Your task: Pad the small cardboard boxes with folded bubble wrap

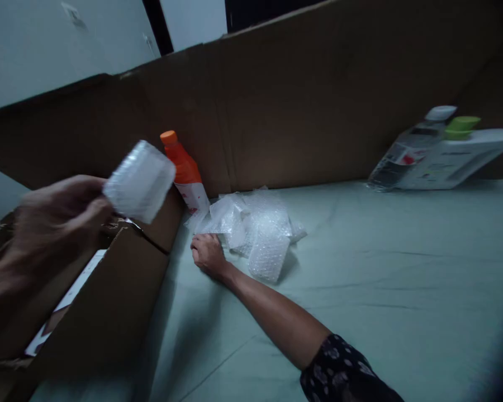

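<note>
My left hand (pixel 56 215) is raised at the left, blurred, its fingers closed on a small object wrapped in bubble wrap (pixel 140 181), held above an open cardboard box (pixel 109 301). My right hand (pixel 207 255) rests on the pale green sheet (pixel 360 268), fingers curled at the edge of a pile of bubble wrap pieces (pixel 255 229). An orange bottle (pixel 184 170) with an orange cap leans against the cardboard wall just behind the pile.
A tall brown cardboard wall (pixel 297 100) runs along the back. At the far right lie bottles with a white cap and a green cap (pixel 461 124) beside a white package (pixel 448 159). Printed paper shows inside the open box.
</note>
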Demonstrator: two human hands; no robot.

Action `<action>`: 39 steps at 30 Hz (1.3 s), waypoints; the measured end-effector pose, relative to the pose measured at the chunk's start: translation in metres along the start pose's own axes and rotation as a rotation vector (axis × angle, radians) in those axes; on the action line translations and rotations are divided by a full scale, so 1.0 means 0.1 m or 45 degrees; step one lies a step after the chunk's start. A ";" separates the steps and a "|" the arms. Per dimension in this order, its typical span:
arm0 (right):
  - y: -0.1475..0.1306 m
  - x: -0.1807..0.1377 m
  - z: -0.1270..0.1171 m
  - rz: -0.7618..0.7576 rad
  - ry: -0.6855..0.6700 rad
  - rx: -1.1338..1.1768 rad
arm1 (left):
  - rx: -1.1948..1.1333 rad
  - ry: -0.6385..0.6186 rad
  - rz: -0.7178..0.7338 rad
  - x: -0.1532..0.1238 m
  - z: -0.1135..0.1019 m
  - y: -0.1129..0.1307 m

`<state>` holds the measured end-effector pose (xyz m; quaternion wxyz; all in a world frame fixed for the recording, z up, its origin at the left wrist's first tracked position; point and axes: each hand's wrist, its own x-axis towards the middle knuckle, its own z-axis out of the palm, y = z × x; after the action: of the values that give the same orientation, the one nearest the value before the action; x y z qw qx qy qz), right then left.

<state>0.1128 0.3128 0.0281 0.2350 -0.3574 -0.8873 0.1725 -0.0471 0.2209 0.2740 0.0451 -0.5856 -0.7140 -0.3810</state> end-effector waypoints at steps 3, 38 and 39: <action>-0.07 -0.04 -0.05 -0.075 -0.025 -0.059 | -0.082 -0.082 0.160 -0.01 0.49 0.48; 1.48 -0.90 -1.32 0.017 0.236 -0.423 | 0.094 -0.367 0.301 -0.78 2.74 0.32; 1.48 -0.92 -1.30 0.018 0.223 -0.439 | 0.106 -0.414 0.318 -0.75 2.78 0.32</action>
<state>0.3230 0.3670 0.0384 0.2455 -0.4121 -0.8773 -0.0120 0.1099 0.3275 0.0555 0.0003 -0.7211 -0.6489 -0.2430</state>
